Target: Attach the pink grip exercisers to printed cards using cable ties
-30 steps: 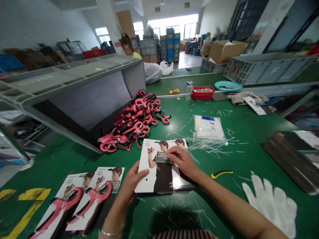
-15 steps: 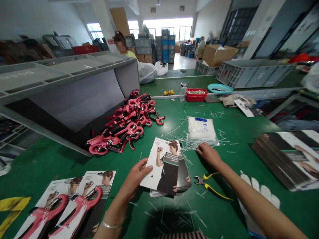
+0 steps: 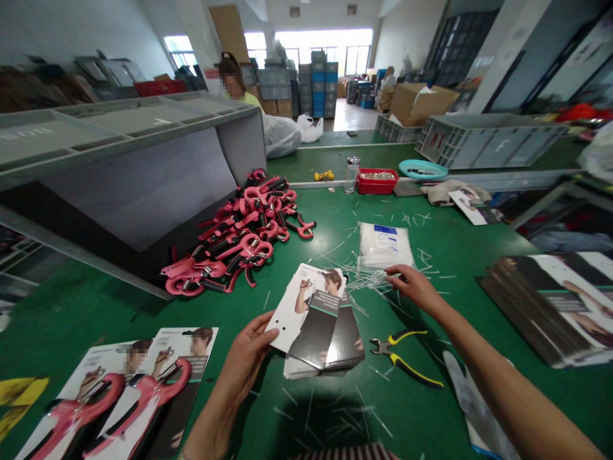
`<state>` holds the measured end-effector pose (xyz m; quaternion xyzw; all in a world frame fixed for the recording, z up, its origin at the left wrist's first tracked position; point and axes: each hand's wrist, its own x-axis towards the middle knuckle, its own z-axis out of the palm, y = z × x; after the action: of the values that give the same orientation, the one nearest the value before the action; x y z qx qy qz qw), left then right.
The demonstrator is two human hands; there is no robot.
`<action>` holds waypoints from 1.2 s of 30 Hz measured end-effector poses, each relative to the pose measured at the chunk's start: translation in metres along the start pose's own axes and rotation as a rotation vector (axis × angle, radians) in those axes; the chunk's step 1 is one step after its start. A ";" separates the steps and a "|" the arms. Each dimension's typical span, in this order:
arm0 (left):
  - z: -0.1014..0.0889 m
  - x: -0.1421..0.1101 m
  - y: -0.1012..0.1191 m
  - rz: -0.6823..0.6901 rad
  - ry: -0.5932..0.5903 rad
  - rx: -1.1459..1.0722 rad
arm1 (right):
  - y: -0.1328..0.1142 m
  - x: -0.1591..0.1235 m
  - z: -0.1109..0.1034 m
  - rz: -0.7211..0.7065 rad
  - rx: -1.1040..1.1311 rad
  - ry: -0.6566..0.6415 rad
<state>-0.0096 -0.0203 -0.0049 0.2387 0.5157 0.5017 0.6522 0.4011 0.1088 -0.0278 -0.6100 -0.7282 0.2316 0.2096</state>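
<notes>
My left hand [image 3: 251, 348] grips the left edge of a printed packaging card [image 3: 313, 313], thumb on its face, tilted over a small stack of similar cards [image 3: 352, 348]. My right hand [image 3: 414, 287] is bent in a pinch above loose thin white cable ties [image 3: 368, 281], in front of a clear bag of ties [image 3: 385, 246]. Whether a tie is between its fingertips is too fine to see. Yellow-and-black cutting pliers [image 3: 402, 358] lie below that hand. At lower left, two pink-and-black hand grips [image 3: 158, 396] rest on cards.
A heap of hand grips [image 3: 249, 230] spills from a tipped grey crate [image 3: 143, 185]. On the right stand a tall card stack [image 3: 550, 306] and a white glove [image 3: 479, 409]. A red tray [image 3: 378, 182], a glass jar [image 3: 352, 174] and a blue dish [image 3: 424, 169] line the back. A co-worker [image 3: 234, 83] is beyond.
My right hand has lifted slightly and moved right, away from the ties. The card in my left hand has turned and shifted a little, and its lower holes now show.
</notes>
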 end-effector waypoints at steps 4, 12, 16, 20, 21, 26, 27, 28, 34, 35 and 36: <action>-0.005 0.003 -0.005 -0.037 0.032 0.009 | 0.015 -0.021 -0.003 0.016 -0.105 -0.055; 0.009 0.011 -0.010 0.014 0.063 -0.060 | 0.009 -0.027 0.019 0.114 -0.073 -0.119; 0.010 0.008 -0.011 0.020 0.084 -0.094 | -0.005 -0.028 -0.003 0.153 0.120 -0.183; 0.010 0.005 -0.010 0.041 0.110 -0.080 | -0.034 -0.043 -0.013 0.195 0.587 -0.292; 0.011 0.005 -0.009 0.050 0.110 -0.070 | -0.041 -0.047 -0.014 0.179 0.659 -0.301; 0.015 0.005 -0.009 0.104 0.102 -0.021 | -0.068 -0.058 -0.008 0.141 0.783 -0.371; 0.016 0.005 -0.010 0.108 0.100 -0.022 | -0.071 -0.058 -0.006 0.152 0.773 -0.389; 0.016 0.005 -0.011 0.110 0.098 -0.028 | -0.074 -0.058 -0.003 0.161 0.764 -0.400; 0.009 0.004 -0.007 0.155 0.059 0.040 | -0.091 -0.059 0.010 0.178 0.919 -0.348; 0.007 0.004 -0.003 0.168 0.047 0.067 | -0.096 -0.059 0.010 0.183 0.989 -0.338; 0.006 0.003 0.001 0.183 0.034 0.091 | -0.102 -0.058 0.010 0.182 1.055 -0.334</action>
<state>-0.0048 -0.0159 -0.0032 0.3056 0.5250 0.5391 0.5834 0.3246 0.0358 0.0231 -0.4379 -0.4815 0.6750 0.3475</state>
